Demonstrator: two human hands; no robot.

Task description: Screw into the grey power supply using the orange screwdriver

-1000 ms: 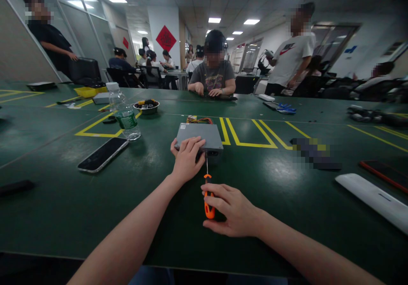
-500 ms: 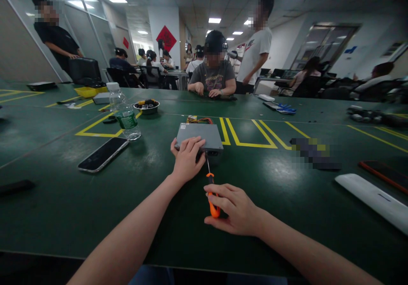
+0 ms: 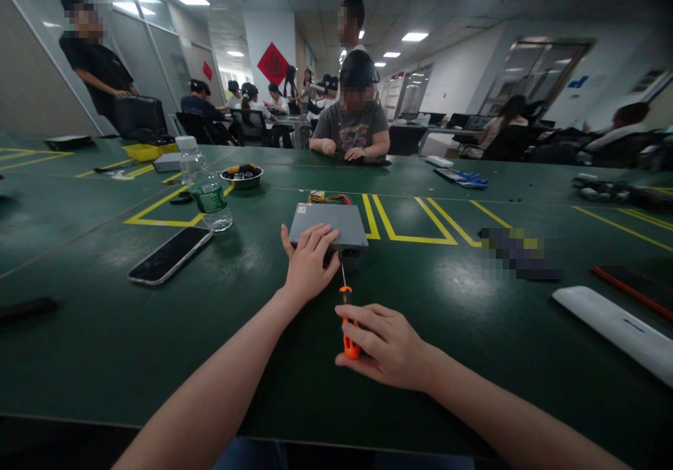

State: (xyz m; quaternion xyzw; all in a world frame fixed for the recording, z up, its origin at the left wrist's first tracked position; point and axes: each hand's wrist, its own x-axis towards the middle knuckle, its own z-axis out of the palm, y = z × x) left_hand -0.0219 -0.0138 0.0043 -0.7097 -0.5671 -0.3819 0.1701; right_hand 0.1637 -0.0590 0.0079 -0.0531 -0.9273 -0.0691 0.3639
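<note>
A grey metal computer power supply [image 3: 341, 223] lies on the green table, its cables bunched at the far side. Across its top left spread the fingers of my left hand [image 3: 310, 258], thumb at the near face, gripping the front edge; the outermost finger sticks up at the left. My right hand [image 3: 386, 340] has its thumb and fingers around the orange-and-black handle of a screwdriver [image 3: 347, 337]. The shaft points away from me to the near face of the power supply, beside the socket. The tip's exact contact is hard to make out.
On the left are a phone [image 3: 171, 254], a plastic bottle [image 3: 210, 196] and a bowl of dark and yellow items [image 3: 242, 175]. A long white object [image 3: 615, 323] lies at right. Yellow tape [image 3: 423, 240] marks the table [image 3: 273, 400]. A person [image 3: 350, 123] sits opposite.
The screwdriver handle has turned slightly, and my right hand shifted a little with it. My left hand's outermost finger has lifted off the power supply's side. A standing person moved left behind the seated one.
</note>
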